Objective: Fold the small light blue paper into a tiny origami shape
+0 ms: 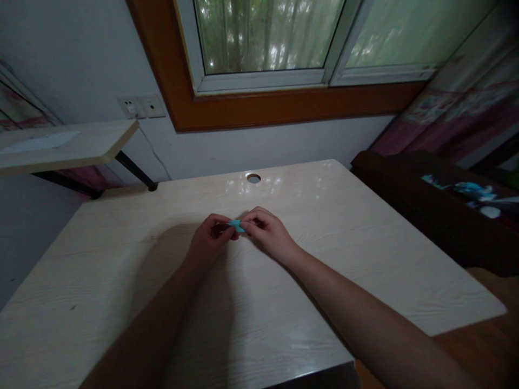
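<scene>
A small light-blue piece, perhaps folded paper, is held between my two hands over the middle of the desk. My left hand pinches its left end between thumb and fingers. On the other side, my right hand pinches its right end the same way. Fingertips of both hands almost meet and cover much of the piece, so its full shape is hidden.
A round cable hole sits near the desk's back edge. At the left, a raised shelf stands on black legs, with a paper sheet on it. Wall sockets and a window are behind; dark furniture with colourful items stands right.
</scene>
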`<state>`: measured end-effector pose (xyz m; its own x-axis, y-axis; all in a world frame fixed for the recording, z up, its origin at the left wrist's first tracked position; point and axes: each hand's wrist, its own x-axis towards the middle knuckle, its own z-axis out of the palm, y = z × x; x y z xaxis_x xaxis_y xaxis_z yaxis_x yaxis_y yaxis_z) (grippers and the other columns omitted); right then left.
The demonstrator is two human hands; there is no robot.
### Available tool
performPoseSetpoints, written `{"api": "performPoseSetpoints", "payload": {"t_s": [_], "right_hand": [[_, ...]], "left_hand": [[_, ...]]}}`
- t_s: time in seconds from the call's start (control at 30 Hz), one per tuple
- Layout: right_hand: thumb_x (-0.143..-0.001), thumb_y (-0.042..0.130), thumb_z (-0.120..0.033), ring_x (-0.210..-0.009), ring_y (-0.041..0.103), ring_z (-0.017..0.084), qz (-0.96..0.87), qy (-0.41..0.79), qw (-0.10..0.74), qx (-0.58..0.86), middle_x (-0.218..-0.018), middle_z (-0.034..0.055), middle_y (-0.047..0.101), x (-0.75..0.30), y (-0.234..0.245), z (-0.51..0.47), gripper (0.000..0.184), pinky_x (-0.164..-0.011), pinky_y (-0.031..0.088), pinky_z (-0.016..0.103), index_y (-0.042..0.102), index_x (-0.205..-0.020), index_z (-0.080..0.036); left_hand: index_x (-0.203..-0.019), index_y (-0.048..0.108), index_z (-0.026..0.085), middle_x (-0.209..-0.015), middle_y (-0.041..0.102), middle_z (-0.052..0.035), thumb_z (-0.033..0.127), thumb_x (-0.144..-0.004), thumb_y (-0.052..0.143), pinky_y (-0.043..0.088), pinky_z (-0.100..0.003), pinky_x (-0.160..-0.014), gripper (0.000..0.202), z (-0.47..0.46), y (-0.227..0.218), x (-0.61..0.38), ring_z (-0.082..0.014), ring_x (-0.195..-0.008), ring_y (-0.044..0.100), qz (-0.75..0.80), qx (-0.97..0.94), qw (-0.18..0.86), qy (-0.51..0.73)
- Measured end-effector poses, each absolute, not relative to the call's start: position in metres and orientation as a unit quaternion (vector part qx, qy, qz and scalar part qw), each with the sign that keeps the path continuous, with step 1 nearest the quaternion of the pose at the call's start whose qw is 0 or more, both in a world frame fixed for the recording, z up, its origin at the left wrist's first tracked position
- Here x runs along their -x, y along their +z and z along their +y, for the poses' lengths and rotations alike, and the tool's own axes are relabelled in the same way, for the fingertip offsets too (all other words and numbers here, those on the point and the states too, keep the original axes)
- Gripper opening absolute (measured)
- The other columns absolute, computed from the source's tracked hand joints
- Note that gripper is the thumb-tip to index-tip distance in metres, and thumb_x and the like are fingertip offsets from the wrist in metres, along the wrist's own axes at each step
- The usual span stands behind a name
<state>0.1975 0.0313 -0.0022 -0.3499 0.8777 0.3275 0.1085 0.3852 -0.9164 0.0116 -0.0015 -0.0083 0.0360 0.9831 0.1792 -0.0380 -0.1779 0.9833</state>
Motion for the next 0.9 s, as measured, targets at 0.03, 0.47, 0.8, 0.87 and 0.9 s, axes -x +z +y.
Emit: {"api": "performPoseSetpoints", "payload": {"t_s": [0.03,0.47,0.8,0.87,0.9], "right_hand": [[-0.088,0.065,-0.034,-0.071,0.059,0.013,-0.674,0.466,0.45,0.355,-0.078,0.0014,0.063,-0.197,-0.004,0.032,0.015,-0.066,0.047,0.027,0.065,-0.087,-0.019],[-0.086,0.067,-0.038,-0.079,0.063,0.014,-0.658,0.517,0.446,0.317,-0.091,0.0043,0.064,-0.195,0.0,0.027,0.019,-0.067,0.054,0.027,0.073,-0.095,-0.021],[-0.085,0.07,-0.033,-0.081,0.065,0.017,-0.701,0.428,0.461,0.335,-0.086,0.005,0.069,-0.199,-0.003,0.032,0.012,-0.075,0.053,0.032,0.079,-0.09,-0.025],[-0.085,0.07,-0.032,-0.082,0.065,0.017,-0.705,0.423,0.459,0.336,-0.086,0.0049,0.069,-0.199,-0.004,0.032,0.012,-0.075,0.052,0.033,0.079,-0.09,-0.026],[-0.085,0.07,-0.031,-0.082,0.065,0.017,-0.708,0.42,0.457,0.336,-0.086,0.0048,0.069,-0.199,-0.003,0.031,0.011,-0.075,0.052,0.032,0.079,-0.09,-0.026]], "left_hand": [[-0.09,0.058,0.017,-0.077,0.071,-0.0021,0.033,-0.078,0.075,0.059,-0.031,-0.069,0.026,-0.001,-0.009,-0.011,-0.0163,-0.068,0.071,0.439,-0.531,0.481,0.542],[-0.085,0.065,0.016,-0.074,0.072,-0.0022,0.034,-0.078,0.074,0.06,-0.032,-0.07,0.022,-0.001,-0.004,-0.012,-0.0163,-0.067,0.071,0.462,-0.516,0.492,0.528],[-0.086,0.066,0.015,-0.077,0.073,-0.0042,0.038,-0.083,0.069,0.06,-0.033,-0.071,0.023,-0.002,-0.005,-0.011,-0.0168,-0.068,0.071,0.443,-0.522,0.502,0.529],[-0.088,0.065,0.015,-0.079,0.072,-0.0045,0.039,-0.085,0.068,0.06,-0.032,-0.07,0.024,-0.004,-0.004,-0.012,-0.0165,-0.069,0.071,0.434,-0.531,0.501,0.528],[-0.089,0.065,0.015,-0.078,0.072,-0.0041,0.039,-0.084,0.069,0.06,-0.031,-0.069,0.024,-0.004,-0.004,-0.012,-0.0161,-0.068,0.07,0.432,-0.534,0.5,0.528]]}}
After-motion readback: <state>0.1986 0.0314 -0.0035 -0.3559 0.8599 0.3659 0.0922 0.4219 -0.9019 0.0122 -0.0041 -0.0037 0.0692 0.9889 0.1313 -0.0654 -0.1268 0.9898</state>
